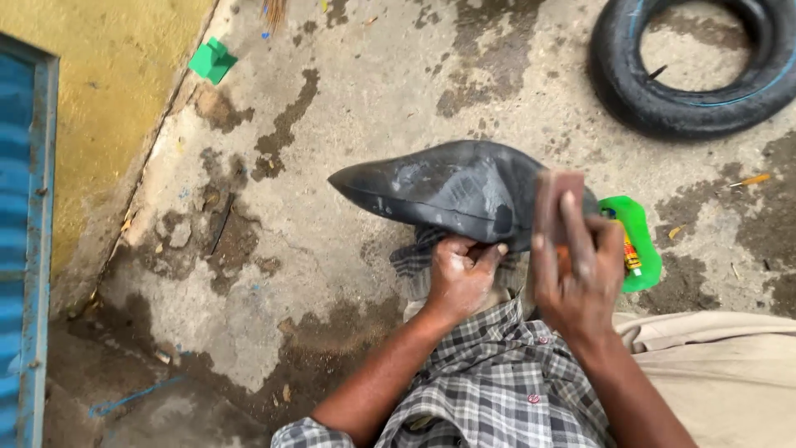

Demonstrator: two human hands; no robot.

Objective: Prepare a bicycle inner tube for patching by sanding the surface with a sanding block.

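Note:
A folded black rubber inner tube (448, 189) lies draped over my knee in the middle of the view, its surface dusty grey. My left hand (461, 274) grips the tube's lower edge from below. My right hand (576, 270) holds a small brown rectangular block (554, 203) pressed flat against the tube's right end. A checked cloth (414, 257) hangs under the tube.
A green bottle (634, 241) lies on the stained concrete floor (348, 274) just right of my right hand. Another black inner tube (692, 66) lies at top right. A green scrap (212, 60) sits near the yellow wall (91, 91). A blue metal door (25, 241) stands left.

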